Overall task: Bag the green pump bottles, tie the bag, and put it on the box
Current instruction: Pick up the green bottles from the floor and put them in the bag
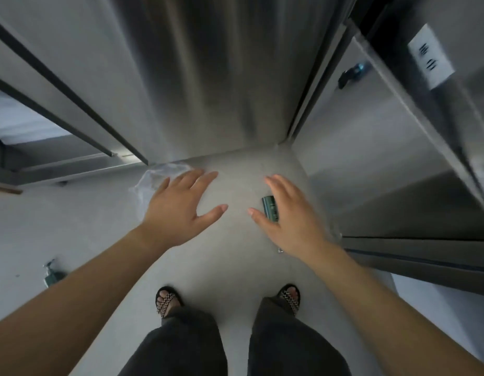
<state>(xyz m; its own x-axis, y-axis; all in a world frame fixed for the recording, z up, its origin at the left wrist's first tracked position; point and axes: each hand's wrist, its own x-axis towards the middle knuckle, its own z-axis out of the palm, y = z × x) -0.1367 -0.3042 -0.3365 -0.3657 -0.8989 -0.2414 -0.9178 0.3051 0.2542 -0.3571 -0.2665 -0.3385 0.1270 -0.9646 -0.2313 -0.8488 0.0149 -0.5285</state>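
I look straight down at a grey floor. A green pump bottle (269,208) lies on the floor, partly hidden under my right hand (292,215), which hovers above it with fingers spread and holds nothing. A second green pump bottle (52,275) stands on the floor at the far left, beside my left forearm. A clear plastic bag (150,177) lies crumpled on the floor beyond my left hand (181,204), which is spread flat in the air and empty. No box is in view.
Stainless steel cabinet fronts (208,77) rise ahead, and a steel unit (384,158) with a black latch stands at the right. My sandalled feet (167,299) stand on the floor below the hands. A low metal base (59,169) runs along the left.
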